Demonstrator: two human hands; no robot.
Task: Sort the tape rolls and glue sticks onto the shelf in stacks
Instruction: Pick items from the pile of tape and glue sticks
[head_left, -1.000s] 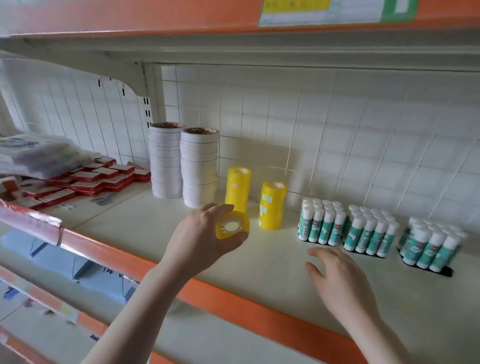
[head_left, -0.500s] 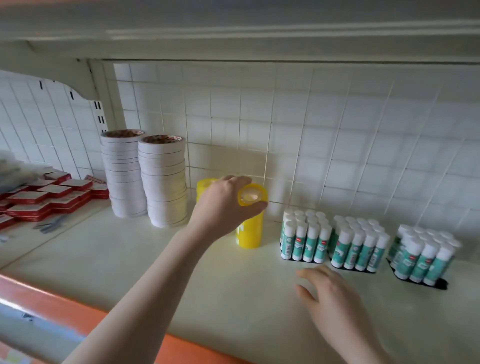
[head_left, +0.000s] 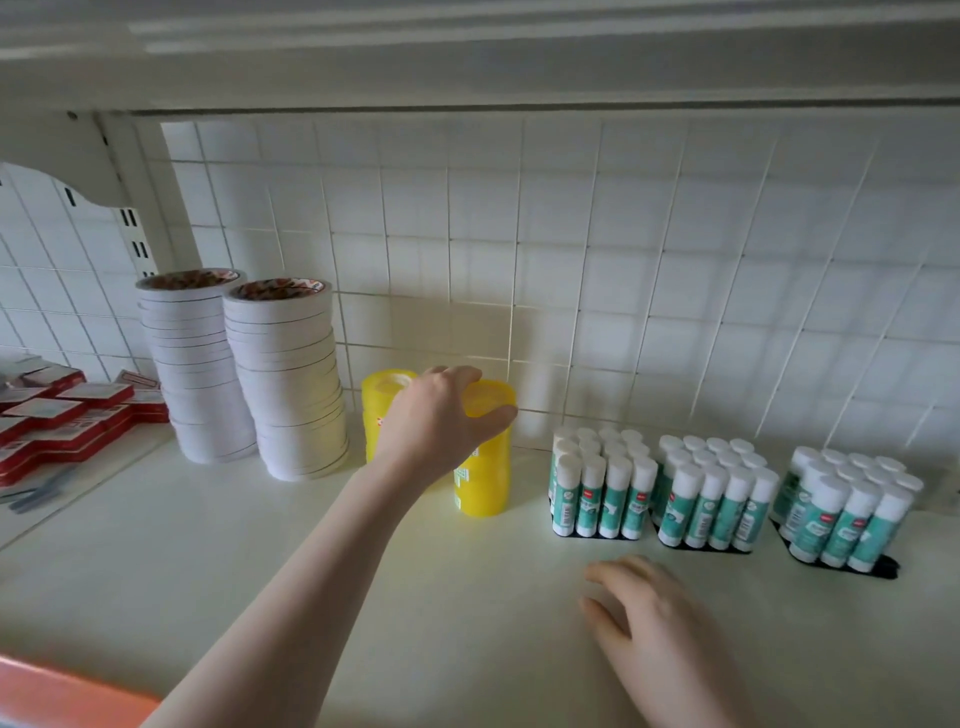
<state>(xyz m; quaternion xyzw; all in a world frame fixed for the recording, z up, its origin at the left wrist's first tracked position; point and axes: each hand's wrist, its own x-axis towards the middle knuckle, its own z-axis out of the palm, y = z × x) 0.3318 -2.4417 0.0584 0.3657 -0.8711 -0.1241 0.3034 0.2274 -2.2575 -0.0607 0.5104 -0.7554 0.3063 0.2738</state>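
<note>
Left hand (head_left: 436, 423) grips the top yellow roll (head_left: 489, 397) on its stack (head_left: 482, 480); right hand (head_left: 652, 626) rests open on the shelf (head_left: 260, 561); labels unreadable.

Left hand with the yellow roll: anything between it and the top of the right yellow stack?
Nothing visible. The left hand grips the yellow tape roll right at the top of the right yellow stack; whether it is fully seated cannot be told. The left yellow stack stands beside it, and the glue sticks stand apart to the right.
</note>
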